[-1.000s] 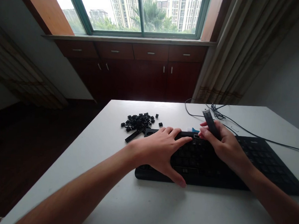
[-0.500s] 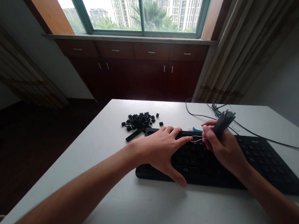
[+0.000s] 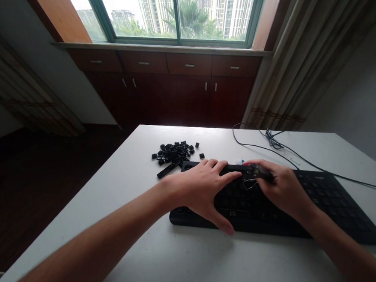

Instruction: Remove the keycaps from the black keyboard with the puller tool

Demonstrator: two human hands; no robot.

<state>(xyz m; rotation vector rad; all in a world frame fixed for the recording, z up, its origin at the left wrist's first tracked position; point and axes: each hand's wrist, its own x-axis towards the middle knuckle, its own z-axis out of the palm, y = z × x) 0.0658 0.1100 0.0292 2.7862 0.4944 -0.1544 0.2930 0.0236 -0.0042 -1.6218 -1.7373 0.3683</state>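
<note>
At the near side of the white table [image 3: 182, 261], in the head view: pressing flat on the left end of the black keyboard [image 3: 331, 202] with the left hand [image 3: 200, 189], fingers spread and unclenched, grasping nothing, thumb hooked over the keyboard's near edge. Just right of those fingertips, clutching a wire tool [image 3: 261, 173] in the right hand [image 3: 286, 188], fingers curled tight round its dark handle. Held low over the upper key rows, handle nearly level, thin wire loop poking out from under the right fingertips and down onto the keys, between the two hands. Hard to tell whether hooked on a key or only touching.

Beyond the left fingertips, off the keyboard's far left corner, a heap of loose black keycaps [image 3: 174, 152], with one long keycap [image 3: 166, 171] at its near edge, apart from either hand. Just past the right fingertips, a sliver of something blue [image 3: 239, 162] on the table, too small to name. Farther beyond the right knuckles, a black cable [image 3: 255, 145] looping across the table and trailing off to the right. Past all that, dark wooden cabinets [image 3: 185, 93] under a window [image 3: 184, 16], and a curtain [image 3: 296, 67] on the right.
</note>
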